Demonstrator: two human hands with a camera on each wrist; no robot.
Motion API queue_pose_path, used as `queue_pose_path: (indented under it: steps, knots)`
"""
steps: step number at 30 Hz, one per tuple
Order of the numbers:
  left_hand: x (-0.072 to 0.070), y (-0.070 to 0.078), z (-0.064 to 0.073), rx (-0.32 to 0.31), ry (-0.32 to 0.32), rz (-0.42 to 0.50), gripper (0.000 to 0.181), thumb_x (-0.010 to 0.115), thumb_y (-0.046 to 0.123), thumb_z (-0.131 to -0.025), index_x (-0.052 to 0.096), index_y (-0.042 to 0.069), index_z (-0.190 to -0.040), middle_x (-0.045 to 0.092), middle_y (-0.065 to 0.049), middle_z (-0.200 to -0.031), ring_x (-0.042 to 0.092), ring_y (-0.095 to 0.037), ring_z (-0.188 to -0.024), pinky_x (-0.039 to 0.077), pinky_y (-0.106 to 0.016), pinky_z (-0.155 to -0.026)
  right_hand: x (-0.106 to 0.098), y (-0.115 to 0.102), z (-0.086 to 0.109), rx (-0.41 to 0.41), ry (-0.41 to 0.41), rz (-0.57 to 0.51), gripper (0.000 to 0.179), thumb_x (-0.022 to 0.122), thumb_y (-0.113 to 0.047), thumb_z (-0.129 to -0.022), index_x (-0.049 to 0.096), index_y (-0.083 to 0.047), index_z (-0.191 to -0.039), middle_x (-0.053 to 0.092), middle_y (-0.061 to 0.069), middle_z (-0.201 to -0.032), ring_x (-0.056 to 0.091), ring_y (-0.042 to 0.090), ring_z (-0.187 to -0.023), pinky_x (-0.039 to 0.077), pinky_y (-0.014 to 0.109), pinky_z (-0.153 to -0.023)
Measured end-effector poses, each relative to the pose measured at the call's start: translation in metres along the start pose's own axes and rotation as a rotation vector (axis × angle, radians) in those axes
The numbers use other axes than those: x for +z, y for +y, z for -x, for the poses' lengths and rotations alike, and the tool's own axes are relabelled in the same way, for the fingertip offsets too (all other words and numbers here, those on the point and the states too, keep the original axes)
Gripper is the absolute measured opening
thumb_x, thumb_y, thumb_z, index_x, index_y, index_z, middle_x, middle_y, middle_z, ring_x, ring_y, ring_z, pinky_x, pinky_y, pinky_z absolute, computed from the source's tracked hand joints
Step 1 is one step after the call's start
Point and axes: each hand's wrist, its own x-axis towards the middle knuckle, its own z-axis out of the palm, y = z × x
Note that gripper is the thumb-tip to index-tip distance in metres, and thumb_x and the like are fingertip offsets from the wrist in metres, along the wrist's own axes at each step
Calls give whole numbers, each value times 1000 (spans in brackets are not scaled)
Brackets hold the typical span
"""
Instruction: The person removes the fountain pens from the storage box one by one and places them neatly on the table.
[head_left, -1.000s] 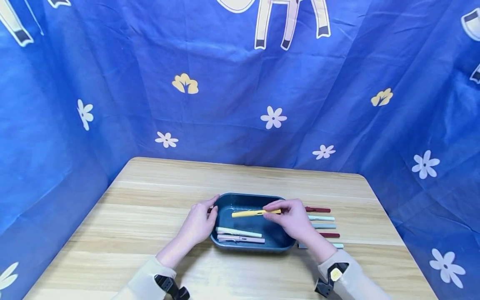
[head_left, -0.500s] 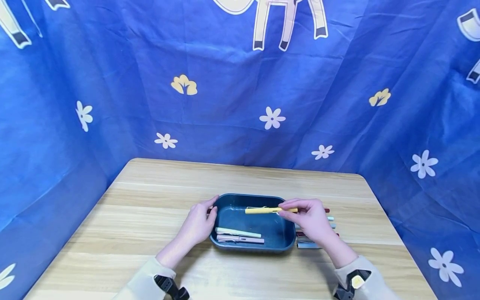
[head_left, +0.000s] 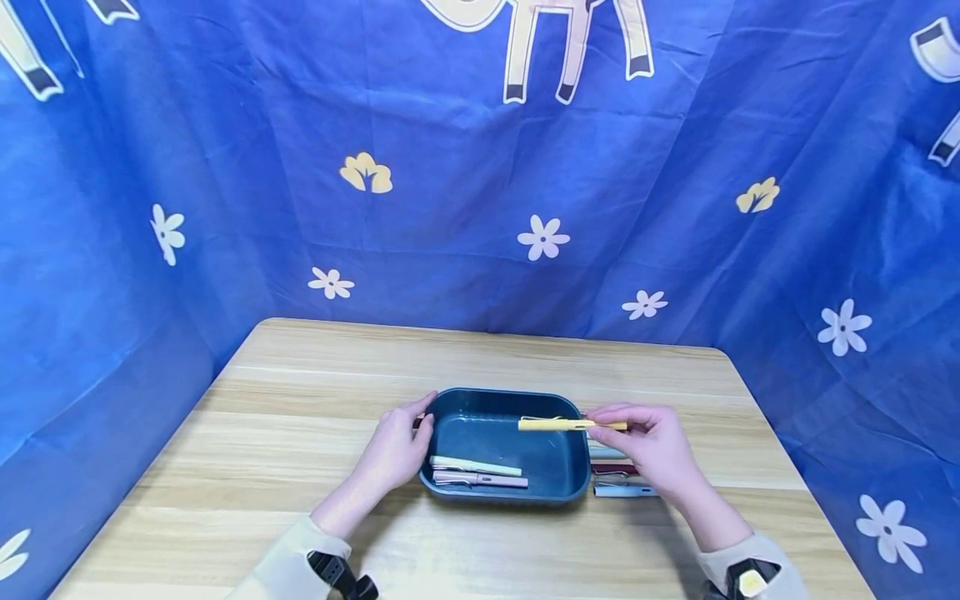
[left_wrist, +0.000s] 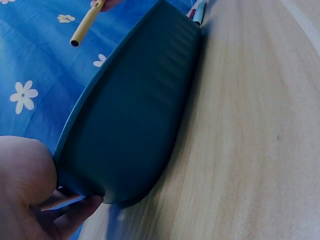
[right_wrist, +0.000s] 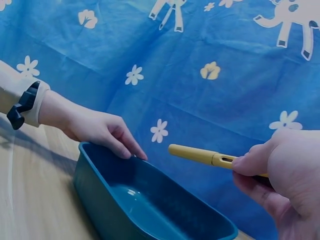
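Observation:
A dark teal plastic tray [head_left: 495,498] sits on the table. My left hand [head_left: 399,446] grips its left end, with the thumb at the rim and fingers against the outer wall [left_wrist: 125,110]. Over the tray's right end, my right hand [head_left: 648,437] pinches a yellow pen [head_left: 551,425] between thumb and fingers. That pen lies level above the rim, one end pointing left, as the pen [right_wrist: 192,154] in the right wrist view also shows. Inside the tray, a pale mint pen [head_left: 476,466] and a lilac pen [head_left: 491,480] lie side by side at the near side.
Right of the tray, several pens lie in a row on the table, partly hidden by my right hand. A dark red pen [head_left: 613,469] and a light blue pen [head_left: 624,492] show there. A blue patterned curtain [head_left: 450,250] surrounds the wooden table [head_left: 330,375].
My right hand has moved right with the yellow pen, from over the tray's middle to its right end. It now covers more of the pens on the table. My left hand has stayed put.

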Motion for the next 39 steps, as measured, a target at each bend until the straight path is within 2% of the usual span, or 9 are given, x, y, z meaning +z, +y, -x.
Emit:
queue_pose_path:
  steps: [5, 9, 15, 19, 28, 39]
  knots:
    - [0, 0, 0, 1, -1, 1, 44, 60, 5, -105, 59, -4, -147, 63, -27, -139, 67, -31, -119, 55, -52, -102, -10, -2, 9, 44, 39, 20, 21, 85, -1, -87, 80, 7, -106, 79, 13, -111, 74, 19, -106, 64, 32, -82]
    - [0, 0, 0, -4, -4, -2, 44, 60, 6, -105, 58, -4, -148, 63, -27, -140, 67, -31, -120, 55, -52, -102, -19, -2, 16, 48, 67, 42, 18, 86, 1, -86, 81, 6, -103, 79, 13, -108, 74, 16, -103, 64, 32, -80]
    - [0, -1, 0, -8, -6, -4, 44, 59, 5, -105, 58, -4, -148, 63, -27, -140, 69, -28, -114, 57, -49, -98, -30, 1, 24, 39, 61, 63, 18, 85, 3, -86, 81, 5, -103, 79, 12, -108, 73, 15, -101, 64, 30, -79]
    - [1, -1, -1, -6, -4, -6, 44, 59, 6, -105, 58, -3, -148, 63, -26, -140, 69, -28, -113, 57, -48, -96, -37, 3, 30, 30, 54, 38, 16, 83, 7, -86, 81, 7, -102, 79, 11, -107, 73, 15, -101, 64, 30, -80]
    - [1, -1, -1, -14, -13, -5, 44, 59, 7, -105, 58, -4, -148, 63, -27, -140, 66, -33, -122, 55, -52, -103, -55, 10, 44, -14, 52, 4, 19, 79, 15, -84, 81, 6, -101, 79, 13, -107, 73, 14, -104, 63, 28, -81]
    - [-1, 1, -2, -23, -19, -3, 45, 59, 8, -106, 57, -3, -149, 62, -26, -141, 69, -28, -112, 58, -47, -95, -72, 21, 59, -74, 26, -76, 23, 73, 23, -84, 76, 14, -105, 78, 16, -108, 72, 16, -107, 60, 24, -86]
